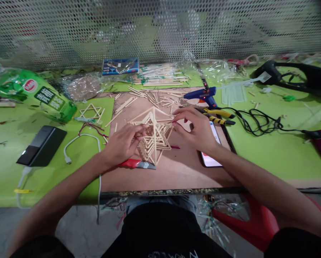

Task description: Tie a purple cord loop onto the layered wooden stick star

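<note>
You are holding the stick star frame between both hands on the brown board.

The frame is standing between your two sets of fingers, its left side under your left hand and its upper right edge at the fingertips of your right hand. Your left fingers are curling loosely against the sticks, slightly spread, touching rather than clamping. Your right fingers are lying close together, the tips pressing on a stick at the frame's top corner. A red-handled cutter is lying just below your left fingers, and a phone is partly hiding under your right wrist.
</note>
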Demonstrator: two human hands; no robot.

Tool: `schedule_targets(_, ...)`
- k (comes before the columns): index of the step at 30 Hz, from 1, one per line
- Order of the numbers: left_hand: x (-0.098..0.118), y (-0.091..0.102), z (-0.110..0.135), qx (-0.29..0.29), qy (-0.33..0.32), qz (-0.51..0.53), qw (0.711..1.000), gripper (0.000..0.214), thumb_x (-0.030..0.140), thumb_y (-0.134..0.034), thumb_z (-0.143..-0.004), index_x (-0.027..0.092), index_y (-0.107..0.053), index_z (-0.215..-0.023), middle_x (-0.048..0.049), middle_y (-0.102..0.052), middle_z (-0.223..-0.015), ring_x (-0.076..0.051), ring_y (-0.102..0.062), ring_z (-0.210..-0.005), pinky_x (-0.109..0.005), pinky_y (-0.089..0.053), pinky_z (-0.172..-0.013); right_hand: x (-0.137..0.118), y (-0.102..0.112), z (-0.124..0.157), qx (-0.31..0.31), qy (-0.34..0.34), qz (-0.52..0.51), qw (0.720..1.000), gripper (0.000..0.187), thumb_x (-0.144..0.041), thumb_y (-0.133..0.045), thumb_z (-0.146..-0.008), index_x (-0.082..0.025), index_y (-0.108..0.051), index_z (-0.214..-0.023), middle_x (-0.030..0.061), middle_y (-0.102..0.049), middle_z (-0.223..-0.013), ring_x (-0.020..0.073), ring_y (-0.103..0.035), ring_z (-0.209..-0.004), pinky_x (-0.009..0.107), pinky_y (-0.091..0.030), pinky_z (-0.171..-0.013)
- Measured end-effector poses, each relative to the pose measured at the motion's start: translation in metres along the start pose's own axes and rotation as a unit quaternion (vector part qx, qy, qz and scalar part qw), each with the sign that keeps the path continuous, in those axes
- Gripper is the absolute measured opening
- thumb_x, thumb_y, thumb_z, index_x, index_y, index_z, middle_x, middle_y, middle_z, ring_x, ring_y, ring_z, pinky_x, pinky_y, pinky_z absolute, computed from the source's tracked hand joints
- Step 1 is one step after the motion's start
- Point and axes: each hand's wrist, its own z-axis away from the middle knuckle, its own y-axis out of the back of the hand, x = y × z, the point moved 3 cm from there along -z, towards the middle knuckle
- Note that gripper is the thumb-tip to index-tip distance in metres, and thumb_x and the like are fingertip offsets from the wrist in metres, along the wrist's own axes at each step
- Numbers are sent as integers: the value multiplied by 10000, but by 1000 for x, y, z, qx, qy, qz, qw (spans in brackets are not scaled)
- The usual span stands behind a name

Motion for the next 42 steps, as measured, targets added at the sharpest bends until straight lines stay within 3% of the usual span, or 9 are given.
schedule_targets(2,-6,7,1,32,-3,8,999,372,233,-602,-935,247,-496,-1292,-32,-677,-1030,-177,-639,-932,-362,-539,-871,6,-4,-1,-24,-8,-1,1000,62,-244,-606,-906,-207,-655,-916,85,-663,-1175,208,-638,-1027,345,-503,-806)
schedule_targets(6,-29,27,0,146,10,16,989,663,366,-814,-739,228,-493,-1302,-32,-640,-1000,-181,-623,-869,-361,-552,-833,18,-10,-3,-84,-50,-56,994,111,-271,-589,-924,-188,-656,-955,57,-706,-996,181,-655,-906,324,-500,-771)
schedule_targets(11,-42,19,-6,-62,81,52,993,1177,569,-865,-610,232,-220,-1535,-146,-491,-1453,-334,-536,-1297,-485,-466,-1090,22,-8,-7,-93,-63,-112,987,193,-356,-589,-933,-183,-659,-982,63,-702,-1021,184,-653,-933,348,-515,-858)
schedule_targets(13,-39,15,-6,-91,106,30,990,1151,568,-849,-637,238,-222,-1543,-146,-480,-1478,-353,-514,-1329,-503,-432,-1125,23,-8,-8,-91,-57,-130,986,192,-368,-594,-931,-190,-654,-971,67,-699,-1050,197,-654,-1000,358,-514,-904)
schedule_targets(20,-36,19,-5,-40,129,39,990,1051,514,-854,-638,246,-316,-1499,-126,-620,-1322,-324,-632,-1191,-482,-523,-1033,22,-9,-11,-102,-34,-159,981,152,-359,-591,-937,-215,-623,-972,84,-678,-1176,239,-569,-1280,395,-475,-1037)
schedule_targets(30,-34,12,-5,-17,124,22,992,991,515,-834,-668,213,-348,-1478,-145,-595,-1357,-326,-606,-1229,-498,-482,-1082,24,-13,-24,-166,0,-128,978,223,-431,-546,-957,-217,-607,-979,89,-583,-1378,226,-387,-1453,401,-372,-1140)
schedule_targets(35,-30,8,-6,-41,123,-29,991,1006,514,-816,-682,206,-316,-1498,-144,-527,-1444,-332,-575,-1266,-499,-426,-1134,26,-14,-20,-181,9,-104,978,169,-359,-539,-957,-219,-627,-992,85,-583,-1393,232,-454,-1407,407,-430,-1098)
schedule_targets(38,-28,10,-7,-52,124,-24,991,1032,529,-810,-678,194,-298,-1509,-140,-494,-1476,-326,-567,-1279,-480,-421,-1142,23,-8,-19,-101,20,-69,992,117,-302,-600,-906,-216,-662,-957,80,-615,-1361,246,-578,-1277,425,-464,-1059)
schedule_targets(42,-28,12,-7,-68,130,-12,989,1071,551,-798,-676,189,-264,-1532,-155,-484,-1484,-340,-552,-1296,-496,-411,-1145,15,-1,-14,-28,15,-76,997,106,-249,-663,-847,-210,-710,-933,46,-748,-1054,205,-707,-970,357,-534,-889)
